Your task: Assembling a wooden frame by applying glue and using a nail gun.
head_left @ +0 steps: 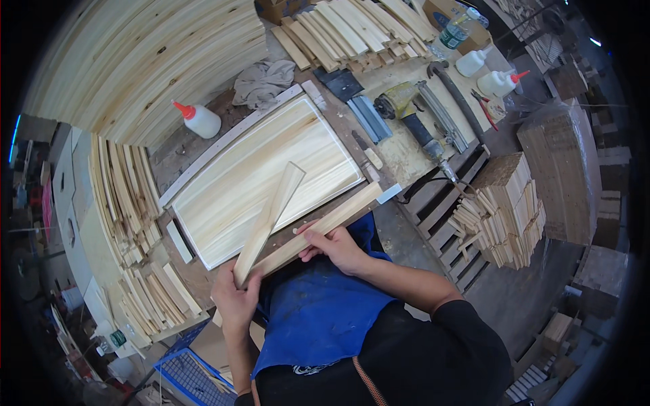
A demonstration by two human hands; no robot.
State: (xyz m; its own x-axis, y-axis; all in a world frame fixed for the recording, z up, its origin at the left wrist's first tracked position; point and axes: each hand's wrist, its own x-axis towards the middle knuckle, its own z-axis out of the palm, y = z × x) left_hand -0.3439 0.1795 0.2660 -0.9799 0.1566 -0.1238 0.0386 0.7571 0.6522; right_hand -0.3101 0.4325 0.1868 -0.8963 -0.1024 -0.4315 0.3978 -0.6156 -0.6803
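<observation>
My left hand [233, 299] is closed around the near ends of two pale wooden strips. One strip [269, 220] slants up and away over the wooden panel. The other strip [349, 208] runs to the right along the panel's near side. My right hand [336, 250] grips that second strip near its middle, fingers curled beneath it. Under them the rectangular wooden panel [250, 176] lies flat on the bench, with a white line along its edges. A pale rail [230, 145] borders its far side.
Stacked panels [156, 61] rise at the far left. Beside the panel stand a red-tipped white bottle [202, 122] and a grey rag [264, 82]. A nail gun [413, 115] and hammer [457, 95] lie to the right. Wooden strips [128, 196] are piled left, far [345, 30] and right [501, 216].
</observation>
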